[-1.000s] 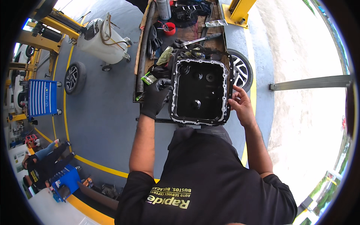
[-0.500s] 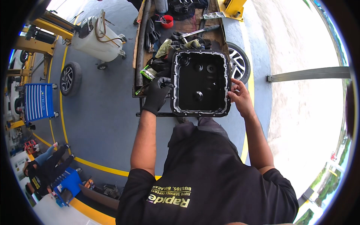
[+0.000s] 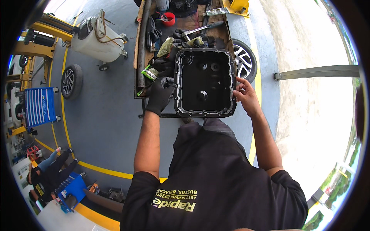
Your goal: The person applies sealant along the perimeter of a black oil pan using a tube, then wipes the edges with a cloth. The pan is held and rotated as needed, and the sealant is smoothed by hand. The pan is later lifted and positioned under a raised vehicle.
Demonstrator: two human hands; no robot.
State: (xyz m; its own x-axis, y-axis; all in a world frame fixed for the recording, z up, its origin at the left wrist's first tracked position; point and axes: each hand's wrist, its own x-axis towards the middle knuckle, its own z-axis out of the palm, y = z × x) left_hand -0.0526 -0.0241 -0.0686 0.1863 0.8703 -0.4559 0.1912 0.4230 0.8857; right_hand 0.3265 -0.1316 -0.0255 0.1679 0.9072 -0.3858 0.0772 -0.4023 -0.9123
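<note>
A black oil pan (image 3: 206, 82) is held in front of me at the near end of the workbench, its open side up. Pale residue lines its rim, and several round pieces sit on its dark, shiny floor. My left hand (image 3: 160, 96), in a black glove, has its fingers curled at the pan's left rim; its fingertips are partly hidden. On the opposite side my bare right hand (image 3: 246, 97) pinches the right rim between thumb and fingers.
The workbench (image 3: 139, 69) carries a ratchet (image 3: 202, 30), a red cup (image 3: 168, 19), dark gloves (image 3: 153, 32) and a green packet (image 3: 149, 72). Wheels stand at left (image 3: 72, 81) and right (image 3: 244, 61). A white tank (image 3: 98, 44) and blue tool cabinet (image 3: 40, 107) are leftward; a person (image 3: 40, 181) is lower left.
</note>
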